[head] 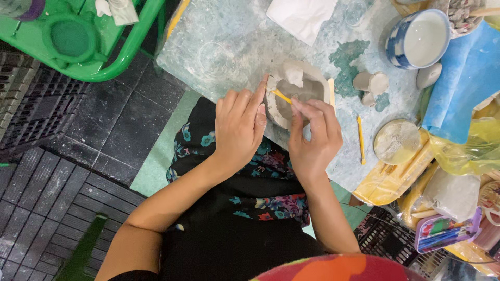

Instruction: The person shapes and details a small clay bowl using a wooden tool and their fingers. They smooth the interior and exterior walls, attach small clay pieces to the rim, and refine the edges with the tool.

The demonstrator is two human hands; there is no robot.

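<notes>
While the person looks down from above, both bare hands work on a grey clay vessel (pixel 294 93) that sits at the near edge of the tabletop (pixel 229 47), a mottled pale green surface. The left hand (pixel 238 127) rests against the vessel's left wall, fingers curved around the rim to steady it; its grip is closed lightly on the clay. The right hand (pixel 312 138) pinches a thin yellow modelling stick (pixel 282 96), its grip closed on the stick's near end, and the tip reaches into the hollow of the vessel just beside the left fingertips. This appears to be a shaping or smoothing step on the inner wall; the next move likely calls for a steady hold on the vessel and short, light strokes of the stick. A second yellow stick (pixel 360 139) lies to the right on the tabletop, near a round flat clay disc (pixel 397 141). Small clay pieces (pixel 371 85) lie further back, and a blue-and-white bowl (pixel 418 39) of pale liquid stands toward the far right corner.
</notes>
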